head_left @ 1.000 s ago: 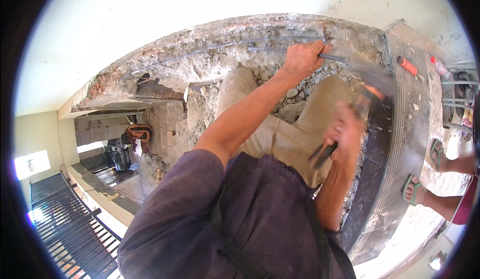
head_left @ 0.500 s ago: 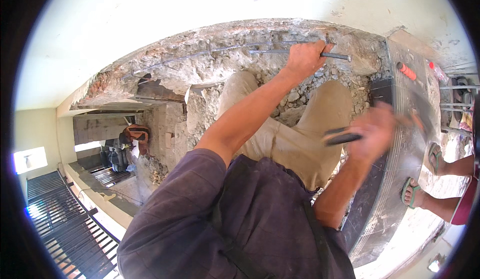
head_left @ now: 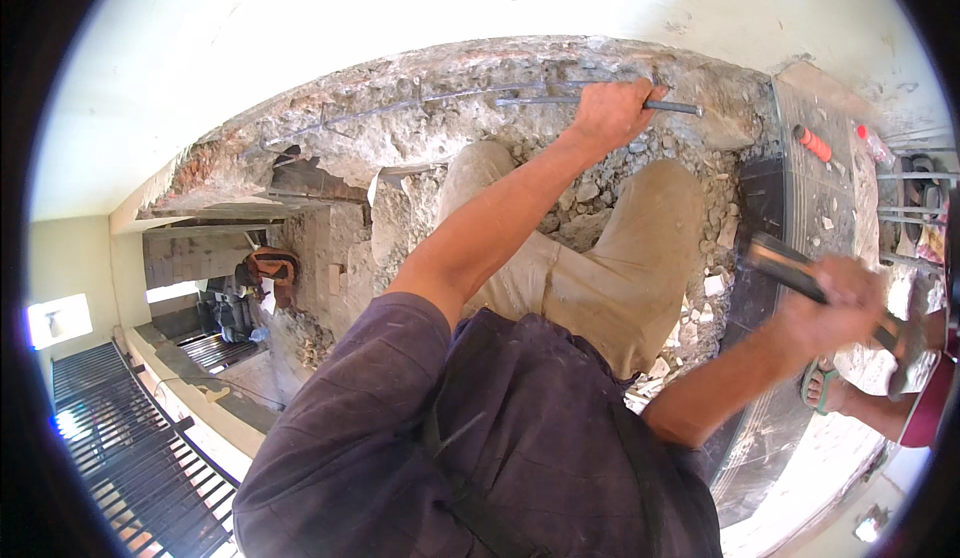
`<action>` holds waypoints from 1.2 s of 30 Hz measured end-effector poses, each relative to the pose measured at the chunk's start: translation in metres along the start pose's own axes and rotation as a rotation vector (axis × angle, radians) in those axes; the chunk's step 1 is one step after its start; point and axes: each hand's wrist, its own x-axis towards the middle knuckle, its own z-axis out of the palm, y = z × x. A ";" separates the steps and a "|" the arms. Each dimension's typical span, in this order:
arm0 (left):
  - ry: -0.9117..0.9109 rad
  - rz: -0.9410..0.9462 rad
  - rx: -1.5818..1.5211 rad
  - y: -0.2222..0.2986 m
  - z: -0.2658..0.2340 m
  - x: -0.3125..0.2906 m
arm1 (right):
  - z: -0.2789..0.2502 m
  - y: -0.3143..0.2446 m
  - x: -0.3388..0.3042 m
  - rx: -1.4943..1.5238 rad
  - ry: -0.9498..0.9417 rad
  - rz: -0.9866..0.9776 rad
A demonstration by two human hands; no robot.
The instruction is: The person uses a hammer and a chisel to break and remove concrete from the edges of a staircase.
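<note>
My left hand (head_left: 614,115) is closed around a long dark steel chisel (head_left: 673,108), which lies nearly level across the broken concrete wall base (head_left: 380,128). The chisel's thin end points left, beside an exposed steel rod (head_left: 470,92) along the wall; its blunt end sticks out to the right of my fist. Off to the right, my right hand (head_left: 840,303) grips a hammer by its dark handle (head_left: 790,270). The hammer's head (head_left: 908,358) is on the far right side of the hand, slightly blurred, well apart from the chisel. Broken rubble (head_left: 590,196) lies between my knees.
A dusty dark slab (head_left: 755,198) runs along my right. On it lie an orange ribbed cylinder (head_left: 816,145) and a red-capped bottle (head_left: 877,146). Another person's sandalled foot (head_left: 825,390) stands close to the hammer. At lower left is a black metal grille (head_left: 130,438).
My right hand has swung right and slightly down with the hammer, away from the chisel. My left hand and the chisel stay almost in place.
</note>
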 end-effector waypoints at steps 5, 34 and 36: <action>0.097 0.073 0.039 -0.015 0.005 -0.003 | 0.016 0.078 -0.056 -0.352 -0.179 0.918; 0.147 0.050 -0.006 -0.050 0.042 0.010 | -0.054 0.103 -0.069 -0.662 -0.405 0.548; -0.108 -0.007 0.241 -0.089 0.073 -0.008 | -0.057 0.106 -0.062 -0.650 -0.359 0.567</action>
